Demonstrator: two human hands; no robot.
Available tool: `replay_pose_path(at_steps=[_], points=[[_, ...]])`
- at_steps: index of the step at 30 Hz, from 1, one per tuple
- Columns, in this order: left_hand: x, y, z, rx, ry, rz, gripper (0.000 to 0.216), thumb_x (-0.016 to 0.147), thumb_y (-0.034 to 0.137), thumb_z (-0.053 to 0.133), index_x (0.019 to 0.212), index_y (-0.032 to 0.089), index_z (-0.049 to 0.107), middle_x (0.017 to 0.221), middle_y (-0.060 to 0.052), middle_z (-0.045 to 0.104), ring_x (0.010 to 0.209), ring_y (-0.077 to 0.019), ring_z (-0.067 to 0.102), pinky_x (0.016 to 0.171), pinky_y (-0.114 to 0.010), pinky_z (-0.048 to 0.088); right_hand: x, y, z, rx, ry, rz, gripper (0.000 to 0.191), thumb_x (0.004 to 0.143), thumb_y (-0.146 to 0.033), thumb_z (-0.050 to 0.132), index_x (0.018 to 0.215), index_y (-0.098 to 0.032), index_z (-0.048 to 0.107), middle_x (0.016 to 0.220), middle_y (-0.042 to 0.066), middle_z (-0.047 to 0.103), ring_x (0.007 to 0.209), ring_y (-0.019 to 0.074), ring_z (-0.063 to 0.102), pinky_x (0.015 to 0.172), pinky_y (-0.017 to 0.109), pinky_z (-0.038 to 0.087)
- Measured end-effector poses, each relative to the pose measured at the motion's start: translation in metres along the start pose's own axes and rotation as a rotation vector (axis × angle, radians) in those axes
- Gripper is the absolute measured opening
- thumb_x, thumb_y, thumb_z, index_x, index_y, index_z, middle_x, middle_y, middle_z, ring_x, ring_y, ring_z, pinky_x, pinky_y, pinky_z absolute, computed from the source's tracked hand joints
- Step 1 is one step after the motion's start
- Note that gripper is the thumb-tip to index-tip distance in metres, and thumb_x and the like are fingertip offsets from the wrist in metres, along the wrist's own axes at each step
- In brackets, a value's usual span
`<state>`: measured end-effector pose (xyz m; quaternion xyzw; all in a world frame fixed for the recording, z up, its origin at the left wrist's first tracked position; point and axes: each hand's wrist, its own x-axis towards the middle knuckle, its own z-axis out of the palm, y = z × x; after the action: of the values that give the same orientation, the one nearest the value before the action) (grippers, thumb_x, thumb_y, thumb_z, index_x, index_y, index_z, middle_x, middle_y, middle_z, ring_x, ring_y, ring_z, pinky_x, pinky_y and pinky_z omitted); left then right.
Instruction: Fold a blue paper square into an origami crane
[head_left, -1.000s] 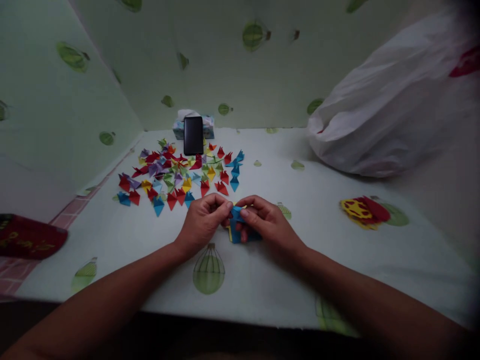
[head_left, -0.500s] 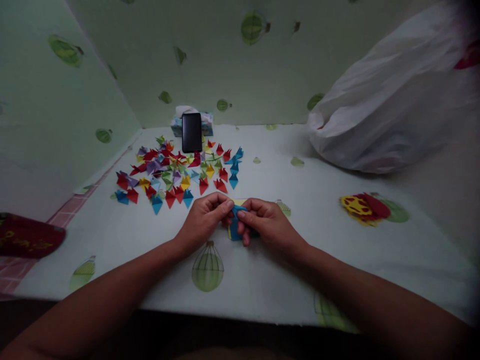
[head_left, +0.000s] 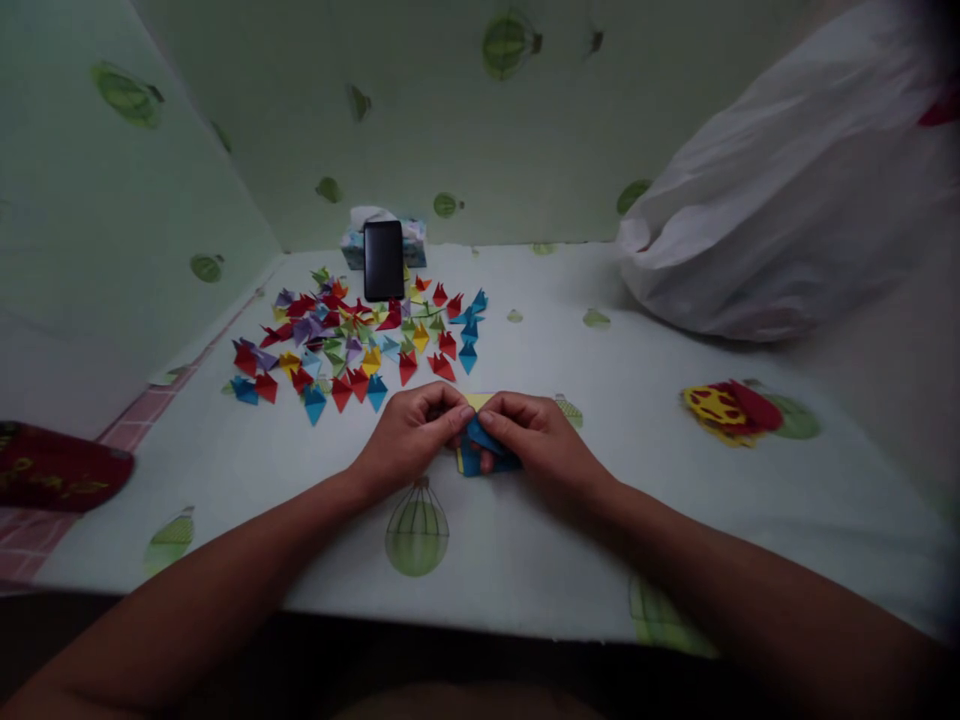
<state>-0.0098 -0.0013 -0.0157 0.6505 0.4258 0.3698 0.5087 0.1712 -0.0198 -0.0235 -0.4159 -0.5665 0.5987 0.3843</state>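
Note:
My left hand (head_left: 411,436) and my right hand (head_left: 534,438) meet at the middle of the table, fingers pinched together on a small blue folded paper (head_left: 480,447). Under it lies a little stack of blue and yellow paper sheets (head_left: 474,403), mostly hidden by my fingers. Behind my hands, to the left, a spread of several folded paper pieces (head_left: 352,340) in red, blue, yellow, purple and green lies on the pale cloth with green balloon prints (head_left: 525,560).
A black phone (head_left: 383,260) leans against a tissue box (head_left: 416,235) at the back. A large white plastic bag (head_left: 787,200) fills the right rear. Red and yellow paper cutouts (head_left: 731,408) lie at right. A dark red object (head_left: 56,478) sits at the left edge.
Both hands have stayed in place, fingers shifting slightly on the blue paper, which now lies lower between them. The view has tilted a little.

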Motion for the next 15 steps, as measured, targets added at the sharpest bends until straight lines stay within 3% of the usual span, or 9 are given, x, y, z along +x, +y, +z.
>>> replay_pose_path(at_steps=[8,12,15], points=[[-0.0001,-0.0041,0.0021,-0.024,0.033,-0.024,0.022,0.087,0.035,0.065,0.078,0.015,0.062,0.063,0.003,0.057,0.059,-0.0098,0.053,0.059,-0.023,0.043,0.0022,-0.0007,-0.0014,-0.012,0.013,0.03,0.026,0.085,-0.038,0.062,0.069,-0.018,0.058,0.055,0.001,0.064,0.051,0.0119,0.058,0.053,0.025,0.043],[0.0012,-0.0056,0.003,-0.139,-0.008,-0.06,0.032,0.091,0.045,0.058,0.079,0.015,0.059,0.069,0.001,0.06,0.061,-0.0116,0.058,0.062,-0.025,0.047,0.0017,0.0007,-0.0003,-0.026,0.115,0.009,0.026,0.086,-0.04,0.061,0.071,-0.019,0.058,0.053,-0.001,0.062,0.049,0.0119,0.055,0.053,0.025,0.043],[0.0003,-0.0053,0.0046,-0.167,-0.042,-0.103,0.03,0.085,0.044,0.065,0.081,0.015,0.06,0.071,0.001,0.062,0.06,-0.0111,0.058,0.061,-0.025,0.047,0.0004,0.0004,0.0022,-0.019,0.189,-0.013,0.028,0.086,-0.042,0.062,0.071,-0.019,0.058,0.053,-0.001,0.062,0.049,0.0122,0.055,0.053,0.025,0.043]])
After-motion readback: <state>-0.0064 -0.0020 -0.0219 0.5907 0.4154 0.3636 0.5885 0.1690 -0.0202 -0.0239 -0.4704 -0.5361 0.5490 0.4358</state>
